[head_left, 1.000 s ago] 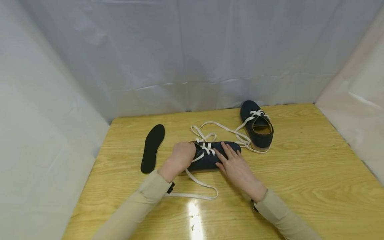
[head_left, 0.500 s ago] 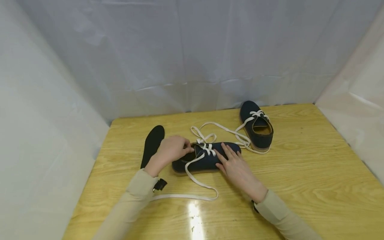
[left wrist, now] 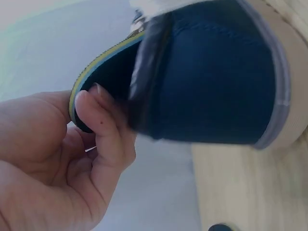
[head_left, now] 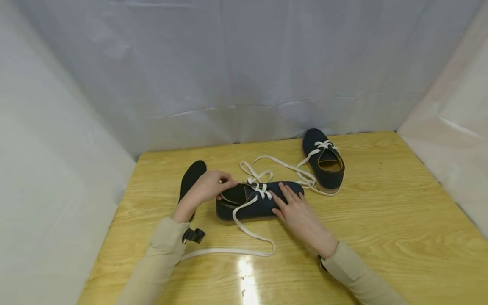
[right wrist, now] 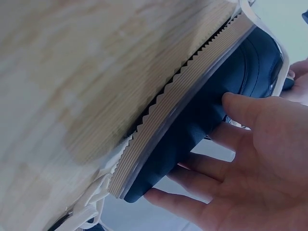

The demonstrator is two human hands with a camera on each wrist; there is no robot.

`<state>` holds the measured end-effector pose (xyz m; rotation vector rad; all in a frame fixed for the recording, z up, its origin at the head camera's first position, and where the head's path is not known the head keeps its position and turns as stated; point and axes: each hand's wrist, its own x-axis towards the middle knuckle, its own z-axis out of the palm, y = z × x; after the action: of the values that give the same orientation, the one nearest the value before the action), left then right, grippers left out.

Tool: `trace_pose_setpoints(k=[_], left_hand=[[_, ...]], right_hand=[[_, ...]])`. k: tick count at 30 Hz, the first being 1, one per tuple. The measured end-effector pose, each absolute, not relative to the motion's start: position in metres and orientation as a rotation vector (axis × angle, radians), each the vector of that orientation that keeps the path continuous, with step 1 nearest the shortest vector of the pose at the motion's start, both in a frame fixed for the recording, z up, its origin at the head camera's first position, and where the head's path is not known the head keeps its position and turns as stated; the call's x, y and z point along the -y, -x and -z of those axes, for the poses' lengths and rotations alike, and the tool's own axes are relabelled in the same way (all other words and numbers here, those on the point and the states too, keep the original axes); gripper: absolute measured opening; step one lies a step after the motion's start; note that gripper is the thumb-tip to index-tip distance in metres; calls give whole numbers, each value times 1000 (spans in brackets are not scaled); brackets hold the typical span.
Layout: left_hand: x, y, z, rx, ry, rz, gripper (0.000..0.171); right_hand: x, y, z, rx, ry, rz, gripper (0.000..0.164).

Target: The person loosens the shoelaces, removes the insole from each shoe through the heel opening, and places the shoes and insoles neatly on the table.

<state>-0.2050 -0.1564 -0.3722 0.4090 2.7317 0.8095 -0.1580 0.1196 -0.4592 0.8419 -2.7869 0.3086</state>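
A navy shoe (head_left: 248, 213) with white laces lies sideways across the table, toe to the right. My left hand (head_left: 207, 185) pinches the heel end of a dark insole (head_left: 234, 195), raised out of the shoe's opening. In the left wrist view, the insole (left wrist: 108, 74) shows a yellow-and-blue edge between thumb and fingers, its front part hidden inside the shoe. My right hand (head_left: 299, 214) rests on the toe, its fingers spread over the upper. The right wrist view shows these fingers against the shoe's dark side (right wrist: 202, 113), above a ridged tan sole (right wrist: 159, 120).
A loose black insole (head_left: 192, 176) lies at the left, partly behind my left hand and forearm. A second navy shoe (head_left: 324, 163) stands at the back right. White laces (head_left: 280, 160) trail between the shoes, and another lace (head_left: 228, 251) loops near the front.
My left hand has come out of the shoe's opening and moved left, drawing up the insole's heel end. My right hand has kept its place on the toe.
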Motion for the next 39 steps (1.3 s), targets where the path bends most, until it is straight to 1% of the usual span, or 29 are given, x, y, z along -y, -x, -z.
trace_pose_setpoints(k=[13,19,34,39], left_hand=[[200,194,349,-2777,-441,-855,29],[207,189,350,-2768,-427,-883,33],[232,165,335,-2884,-372,-857,34],[241,158,329,-2891,-311,-895,39]], right_hand=[[-119,158,461,2799,-827,-288,50],[-120,158,462,2793,-823,-291,50],[-116,160,463,2787,-845,-297,50],[-116,161,463,2784,-833,-288,50]])
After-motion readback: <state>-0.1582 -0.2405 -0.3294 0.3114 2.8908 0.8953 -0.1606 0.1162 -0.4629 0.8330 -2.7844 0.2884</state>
